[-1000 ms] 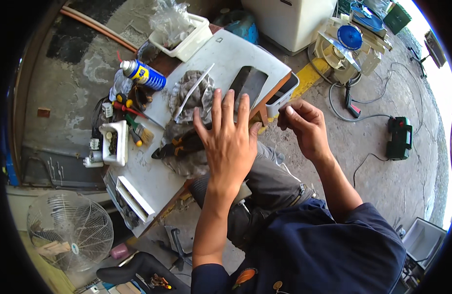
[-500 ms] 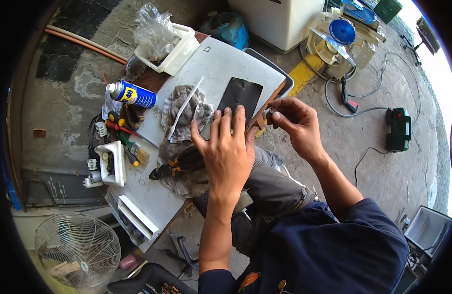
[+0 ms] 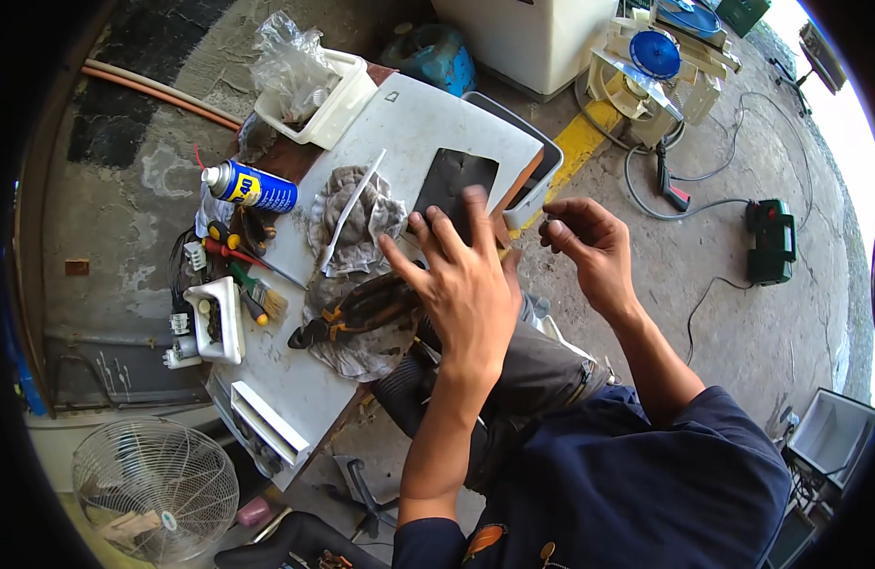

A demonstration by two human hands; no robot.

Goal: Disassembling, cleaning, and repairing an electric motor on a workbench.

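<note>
My left hand (image 3: pixel 464 294), fingers spread and slightly blurred, rests over the lower end of a dark sheet (image 3: pixel 456 174) on the white tabletop (image 3: pixel 409 114). My right hand (image 3: pixel 594 245) is raised beside the table's right edge, fingertips pinched on a small dark thing that I cannot make out. Left of the sheet, a stained grey rag (image 3: pixel 349 201) carries a thin white strip (image 3: pixel 371 175); below them black-and-orange pliers (image 3: pixel 338 318) lie on another rag (image 3: pixel 354 351).
A spray can (image 3: pixel 253 185), a screwdriver (image 3: pixel 262 256), a brush (image 3: pixel 267 297) and a white bin (image 3: pixel 314 104) crowd the table's left. A wire fan (image 3: pixel 155 484) stands lower left. Blue-lidded machinery (image 3: pixel 656 76), hoses, a green pressure washer (image 3: pixel 771 242) and a yellow stripe (image 3: pixel 594 142) lie right.
My left hand has shifted rightward across the dark sheet, its fingers lifting and blurring. My right hand stays pinched and has moved slightly right since half a second ago. The view has shifted a little.
</note>
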